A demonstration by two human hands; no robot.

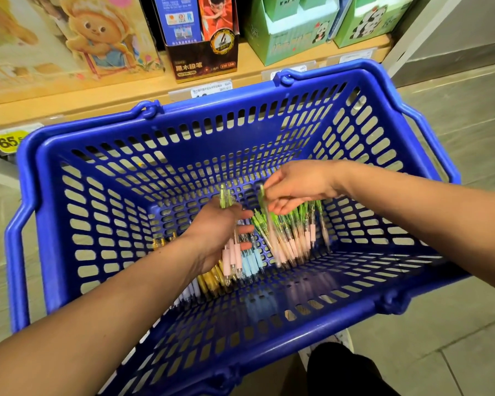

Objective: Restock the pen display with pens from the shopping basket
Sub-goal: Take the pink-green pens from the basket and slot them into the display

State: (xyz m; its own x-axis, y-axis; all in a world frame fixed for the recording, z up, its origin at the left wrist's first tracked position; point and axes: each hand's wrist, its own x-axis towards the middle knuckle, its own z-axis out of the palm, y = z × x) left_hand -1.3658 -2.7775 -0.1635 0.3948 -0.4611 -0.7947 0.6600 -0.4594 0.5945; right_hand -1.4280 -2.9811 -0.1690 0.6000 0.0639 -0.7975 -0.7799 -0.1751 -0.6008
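A blue slotted shopping basket fills the view. Its floor holds a pile of pens with green tops and pink grips, plus blue-grip pens, yellow pens and white ones. My left hand is down in the basket, closed around a small bundle of pink-grip pens whose green tops stick up above the fingers. My right hand hovers just right of it, pinching one green-topped pen, blurred by motion, above the pile.
A wooden shelf runs behind the basket, with a dark pencil box, green panda boxes and a cartoon-printed box. Price labels line the shelf edge. Grey tiled floor lies to the right. A dark trouser leg shows at the bottom.
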